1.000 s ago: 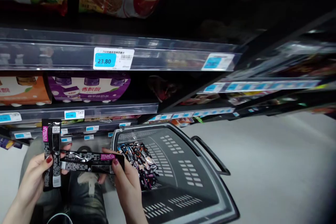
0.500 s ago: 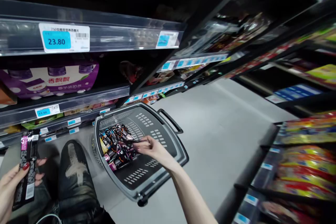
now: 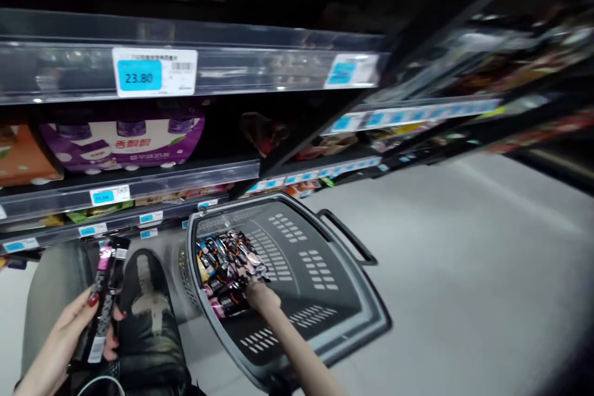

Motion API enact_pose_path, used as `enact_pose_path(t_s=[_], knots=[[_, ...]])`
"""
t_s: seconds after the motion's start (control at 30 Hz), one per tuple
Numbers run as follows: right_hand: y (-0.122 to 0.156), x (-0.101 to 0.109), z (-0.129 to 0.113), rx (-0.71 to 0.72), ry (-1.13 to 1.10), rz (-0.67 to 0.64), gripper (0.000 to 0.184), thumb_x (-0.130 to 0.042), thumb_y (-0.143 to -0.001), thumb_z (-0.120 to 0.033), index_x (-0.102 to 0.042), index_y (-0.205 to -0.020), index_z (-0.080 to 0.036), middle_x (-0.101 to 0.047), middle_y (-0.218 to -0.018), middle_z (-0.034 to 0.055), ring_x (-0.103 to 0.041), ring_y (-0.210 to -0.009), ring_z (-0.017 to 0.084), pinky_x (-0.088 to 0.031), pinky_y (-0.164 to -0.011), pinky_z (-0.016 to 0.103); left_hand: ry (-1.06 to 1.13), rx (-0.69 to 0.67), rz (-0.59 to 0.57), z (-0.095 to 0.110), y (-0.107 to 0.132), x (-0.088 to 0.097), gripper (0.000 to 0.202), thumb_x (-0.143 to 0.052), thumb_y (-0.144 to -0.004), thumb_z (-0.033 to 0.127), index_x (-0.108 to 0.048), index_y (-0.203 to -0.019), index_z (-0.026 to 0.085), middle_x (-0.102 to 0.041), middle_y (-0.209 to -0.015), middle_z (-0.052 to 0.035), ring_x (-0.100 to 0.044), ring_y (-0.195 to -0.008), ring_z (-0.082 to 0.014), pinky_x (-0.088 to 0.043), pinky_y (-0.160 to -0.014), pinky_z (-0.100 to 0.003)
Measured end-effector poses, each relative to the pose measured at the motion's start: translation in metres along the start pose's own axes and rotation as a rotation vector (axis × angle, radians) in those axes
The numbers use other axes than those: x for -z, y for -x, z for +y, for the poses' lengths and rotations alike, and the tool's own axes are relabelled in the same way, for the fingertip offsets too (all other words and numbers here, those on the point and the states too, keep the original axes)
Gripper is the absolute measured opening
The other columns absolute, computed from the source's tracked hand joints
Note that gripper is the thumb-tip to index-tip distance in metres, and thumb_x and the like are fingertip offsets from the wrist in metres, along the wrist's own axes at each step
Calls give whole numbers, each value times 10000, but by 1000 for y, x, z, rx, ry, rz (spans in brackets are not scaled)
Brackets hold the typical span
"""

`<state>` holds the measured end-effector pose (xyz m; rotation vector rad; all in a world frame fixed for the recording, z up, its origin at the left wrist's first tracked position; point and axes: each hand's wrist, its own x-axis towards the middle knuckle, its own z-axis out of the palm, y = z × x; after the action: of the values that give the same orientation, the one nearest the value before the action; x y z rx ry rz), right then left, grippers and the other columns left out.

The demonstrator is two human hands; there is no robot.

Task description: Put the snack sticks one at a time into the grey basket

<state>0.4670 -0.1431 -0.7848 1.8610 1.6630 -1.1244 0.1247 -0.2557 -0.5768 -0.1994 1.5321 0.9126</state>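
My left hand (image 3: pixel 83 322) is closed around slim black packets (image 3: pixel 104 303) with pink and white print, held upright over my lap. How many it holds is hard to make out. Deep inside the grey shopping basket (image 3: pixel 371 315), my right hand (image 3: pixel 262 297) reaches down to a heap of small black, shiny packets (image 3: pixel 227 266) with pink, yellow and blue bits. Its fingers are blurred and partly hidden against the heap, so whether they grip a packet does not show.
On the left stands a shelf with price tags (image 3: pixel 155 72), holding a purple boxed drink pack (image 3: pixel 134 145) and an orange pack (image 3: pixel 28 154). My knees (image 3: pixel 148 303) are bent beside the basket. Grey floor (image 3: pixel 431 247) stretches to the right; the basket's handle (image 3: pixel 348 235) sticks out that way.
My right hand has gone lower into the basket, onto the packets; a dark packet was at its fingertips before. The view has swung left. My left hand still holds its packets.
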Motion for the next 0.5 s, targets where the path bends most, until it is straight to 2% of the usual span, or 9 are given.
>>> enact_pose_path(t_s=[0.1, 0.2, 0.23, 0.27, 0.33, 0.4, 0.5], knots=[[-1, 19, -37, 83, -23, -79, 181, -503, -872, -217, -610, -930, -83, -585, -679, 49, -587, -670, 170, -454, -687, 325, -134, -13, -140, -1, -1, -7, 414, -718, -688, 441, -585, -952, 151, -628, -545, -6, -577, -442, -169, -475, -438, -267], [26, 39, -91, 306, -163, -155, 267, -432, -893, -303, -590, -1052, -158, -583, -727, 30, -574, -704, 159, -434, -679, 269, -262, -37, -251, -1, -6, -12, 359, -719, -697, 408, -563, -887, 146, -636, -551, -10, -600, -479, -165, -495, -495, -267], [39, 45, -111, 394, -261, -183, 310, -419, -895, -360, -548, -1124, -195, -579, -779, 18, -559, -695, 140, -431, -649, 243, -293, -57, -288, -1, -7, -14, 318, -693, -724, 403, -562, -854, 144, -642, -557, -15, -603, -485, -161, -497, -511, -267], [53, 49, -131, 521, -488, -258, 366, -446, -877, -397, -504, -1180, -200, -574, -850, 27, -535, -664, 126, -423, -607, 233, -321, -81, -315, -1, -8, -17, 278, -664, -753, 390, -563, -826, 142, -646, -564, -20, -606, -494, -157, -493, -523, -263], [78, 55, -168, 671, -851, -473, 489, -546, -813, -445, -440, -1237, -225, -565, -878, 21, -490, -584, 99, -397, -526, 213, -408, -120, -334, 1, -7, -23, 214, -614, -791, 346, -579, -801, 135, -646, -559, -25, -605, -500, -152, -483, -539, -254], [92, 58, -198, 700, -1034, -598, 507, -667, -727, -421, -493, -1160, -222, -554, -793, -6, -475, -548, 87, -385, -489, 194, -515, -128, -305, 5, -2, -31, 171, -583, -799, 299, -604, -832, 133, -652, -569, -30, -617, -525, -163, -485, -559, -260], [98, 57, -223, 636, -1084, -587, 300, -720, -677, -407, -591, -800, -165, -524, -636, -29, -463, -482, 75, -390, -439, 183, -617, -145, -269, 13, 7, -38, 183, -540, -801, 264, -620, -909, 140, -664, -607, -35, -638, -558, -181, -499, -575, -273]])
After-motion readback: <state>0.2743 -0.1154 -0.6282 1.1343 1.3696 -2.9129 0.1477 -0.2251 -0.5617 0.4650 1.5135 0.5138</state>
